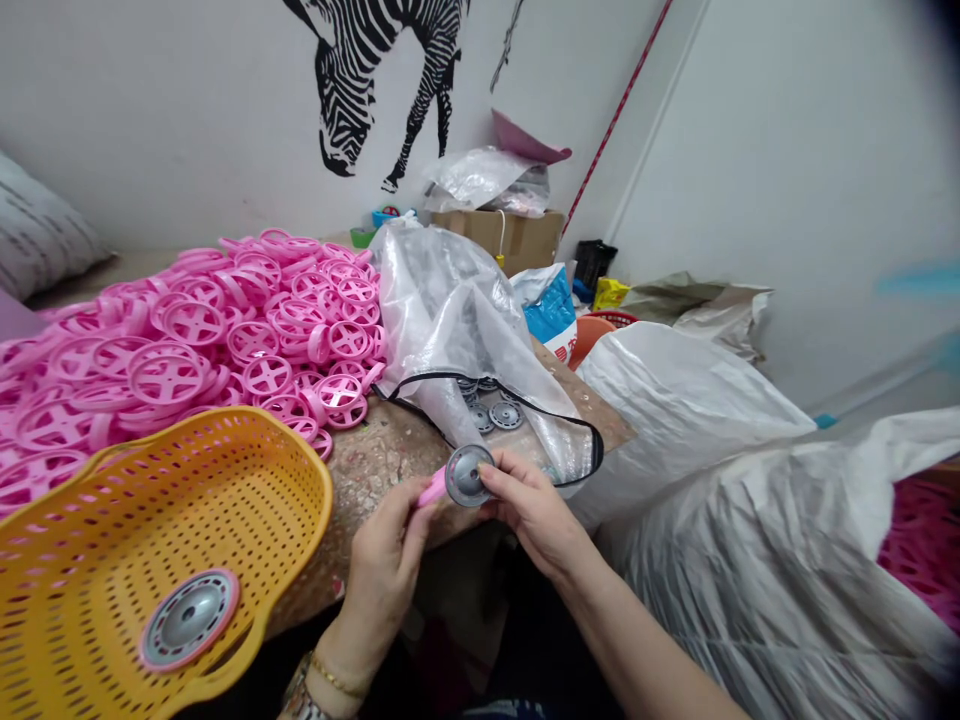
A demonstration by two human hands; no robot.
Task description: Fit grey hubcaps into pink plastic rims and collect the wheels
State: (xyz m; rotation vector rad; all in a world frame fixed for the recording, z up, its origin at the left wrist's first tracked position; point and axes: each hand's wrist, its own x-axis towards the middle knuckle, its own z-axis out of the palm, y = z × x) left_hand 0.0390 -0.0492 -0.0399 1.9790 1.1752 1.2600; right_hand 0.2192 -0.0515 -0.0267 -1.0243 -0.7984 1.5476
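Lettering (pixel 564 346) marks the blue-white bag (pixel 550 308); none legibly readable.

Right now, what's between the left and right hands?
In the head view, a pink piece and a gray disc lie between the left hand and the right hand, the disc nearer the right.

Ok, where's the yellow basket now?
Lower left of the head view: the yellow basket sits in front of the pink wheels, left of the left hand.

Passage: between basket (pixel 225 480) (high-sided) and bag (pixel 457 310) | blocking beyond: pink wheels (pixel 193 323)
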